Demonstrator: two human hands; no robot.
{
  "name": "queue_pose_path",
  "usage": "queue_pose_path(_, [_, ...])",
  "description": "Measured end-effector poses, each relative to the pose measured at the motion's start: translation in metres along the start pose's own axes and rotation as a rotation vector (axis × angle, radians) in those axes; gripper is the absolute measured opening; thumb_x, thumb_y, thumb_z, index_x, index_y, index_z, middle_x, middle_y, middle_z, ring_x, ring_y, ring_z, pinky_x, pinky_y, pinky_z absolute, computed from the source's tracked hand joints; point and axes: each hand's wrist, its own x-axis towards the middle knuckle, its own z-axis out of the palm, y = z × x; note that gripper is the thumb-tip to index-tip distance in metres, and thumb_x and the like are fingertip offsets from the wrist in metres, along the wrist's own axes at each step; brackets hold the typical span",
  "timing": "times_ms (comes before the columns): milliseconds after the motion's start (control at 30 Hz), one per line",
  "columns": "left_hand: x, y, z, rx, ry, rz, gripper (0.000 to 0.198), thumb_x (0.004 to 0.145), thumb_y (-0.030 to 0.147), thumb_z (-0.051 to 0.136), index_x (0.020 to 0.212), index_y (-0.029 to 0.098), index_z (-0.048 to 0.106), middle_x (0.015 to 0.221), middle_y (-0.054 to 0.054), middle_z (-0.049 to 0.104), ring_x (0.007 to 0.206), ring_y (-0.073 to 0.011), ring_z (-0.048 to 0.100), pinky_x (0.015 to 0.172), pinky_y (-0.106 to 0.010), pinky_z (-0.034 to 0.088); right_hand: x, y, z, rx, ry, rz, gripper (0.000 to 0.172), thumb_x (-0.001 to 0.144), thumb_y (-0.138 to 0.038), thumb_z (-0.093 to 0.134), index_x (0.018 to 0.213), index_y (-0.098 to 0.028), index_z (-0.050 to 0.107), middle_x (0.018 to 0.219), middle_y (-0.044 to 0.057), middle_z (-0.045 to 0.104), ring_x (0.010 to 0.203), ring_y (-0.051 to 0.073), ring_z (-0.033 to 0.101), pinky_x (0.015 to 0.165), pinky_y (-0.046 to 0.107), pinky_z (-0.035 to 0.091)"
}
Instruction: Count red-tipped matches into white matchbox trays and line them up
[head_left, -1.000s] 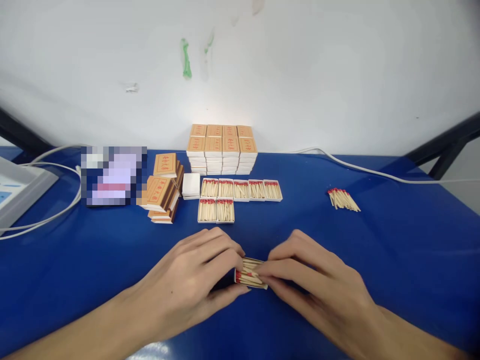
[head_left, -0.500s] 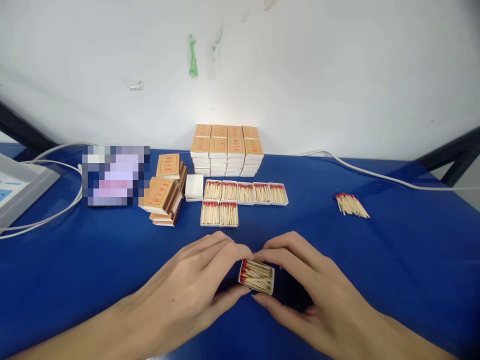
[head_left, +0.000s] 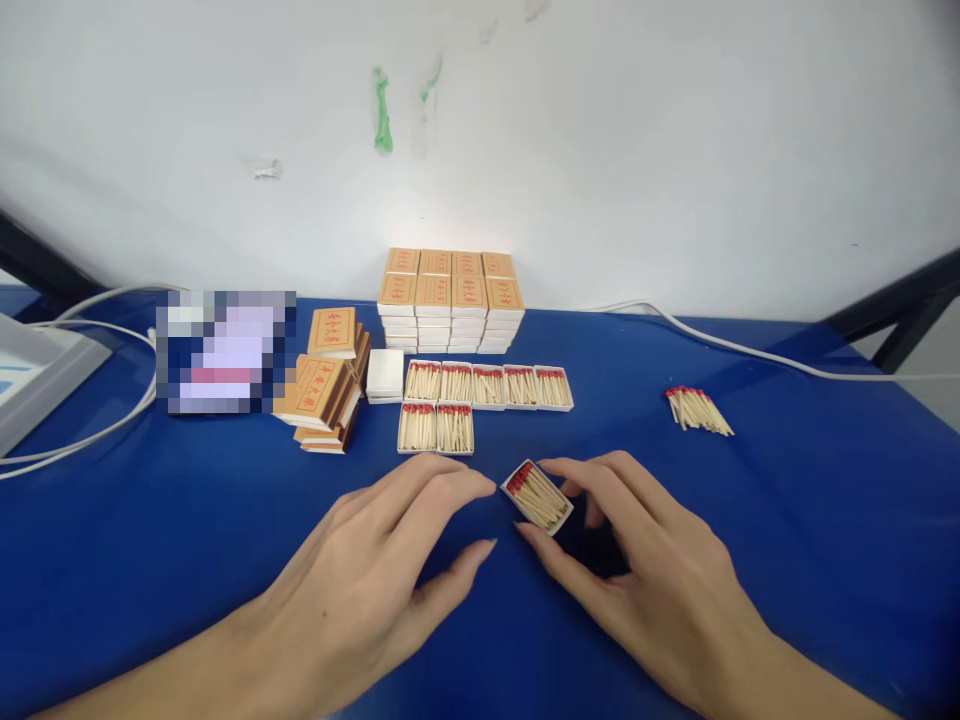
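Observation:
My right hand (head_left: 637, 550) grips a white matchbox tray (head_left: 559, 527) between thumb and fingers, tilted at an angle. Red-headed matches (head_left: 536, 495) fill it, their heads toward the upper left. Just left of the tray, my left hand (head_left: 390, 560) is open, thumb and index finger apart with nothing between them. Beyond the hands stand several match-filled trays (head_left: 454, 428) in two rows. A small stack of white trays (head_left: 385, 374) sits at the left end of the back row.
Orange-topped matchboxes (head_left: 450, 295) are stacked against the wall. Flat matchbox sleeves (head_left: 319, 385) lie piled at the left, beside a blurred-out object (head_left: 232, 350). A heap of loose matches (head_left: 697, 410) is at the right. White cables (head_left: 750, 355) run along both sides of the blue table (head_left: 825, 520).
My left hand has let go of the filled tray and drawn slightly left. My right hand has shifted the tray away from me and to the right, turning it.

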Motion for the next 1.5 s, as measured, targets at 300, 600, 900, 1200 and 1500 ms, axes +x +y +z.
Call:
queue_pose_path(300, [0.001, -0.001, 0.000, 0.091, 0.079, -0.055, 0.024, 0.116, 0.019, 0.068, 0.139, 0.026, 0.067, 0.102, 0.004, 0.071, 0.067, -0.0108, 0.058, 0.067, -0.024, 0.058, 0.015, 0.021, -0.025, 0.263, -0.426, 0.090, 0.055, 0.118, -0.046, 0.071, 0.170, -0.044, 0.053, 0.118, 0.001, 0.070, 0.086, 0.016, 0.072, 0.073, 0.029, 0.065])
queue_pose_path(600, [0.001, -0.001, 0.001, 0.087, 0.035, 0.056, 0.015, 0.117, 0.017, 0.065, 0.131, 0.023, 0.067, 0.093, 0.005, 0.068, 0.069, -0.0121, 0.065, 0.060, -0.028, 0.054, 0.034, 0.016, -0.015, 0.392, -0.453, 0.182, 0.040, 0.109, -0.035, 0.080, 0.147, -0.037, 0.068, 0.107, -0.003, 0.073, 0.082, 0.015, 0.066, 0.069, 0.029, 0.056])
queue_pose_path(900, [0.001, 0.003, 0.002, 0.134, 0.045, 0.112, 0.012, 0.118, 0.015, 0.063, 0.127, 0.021, 0.068, 0.083, 0.007, 0.065, 0.062, -0.0126, 0.063, 0.055, -0.033, 0.050, 0.049, 0.020, -0.007, 0.396, -0.398, 0.203, 0.035, 0.108, -0.035, 0.082, 0.142, -0.034, 0.072, 0.103, -0.002, 0.075, 0.081, 0.016, 0.068, 0.071, 0.031, 0.057])
queue_pose_path(1200, [0.004, 0.002, 0.000, 0.152, 0.048, 0.115, 0.012, 0.115, 0.012, 0.065, 0.124, 0.021, 0.068, 0.078, 0.008, 0.059, 0.058, -0.0124, 0.057, 0.053, -0.033, 0.049, 0.064, 0.020, 0.005, 0.260, -0.278, 0.094, 0.043, 0.108, -0.033, 0.077, 0.150, -0.027, 0.066, 0.109, 0.003, 0.076, 0.074, 0.017, 0.064, 0.068, 0.033, 0.057])
queue_pose_path(1500, [0.001, 0.002, 0.000, 0.152, 0.047, 0.106, 0.013, 0.114, 0.011, 0.066, 0.122, 0.021, 0.067, 0.078, 0.008, 0.058, 0.057, -0.0127, 0.056, 0.053, -0.033, 0.049, 0.067, 0.023, 0.009, 0.214, -0.258, 0.051, 0.044, 0.110, -0.032, 0.074, 0.153, -0.027, 0.061, 0.111, 0.003, 0.076, 0.076, 0.018, 0.066, 0.066, 0.032, 0.057])
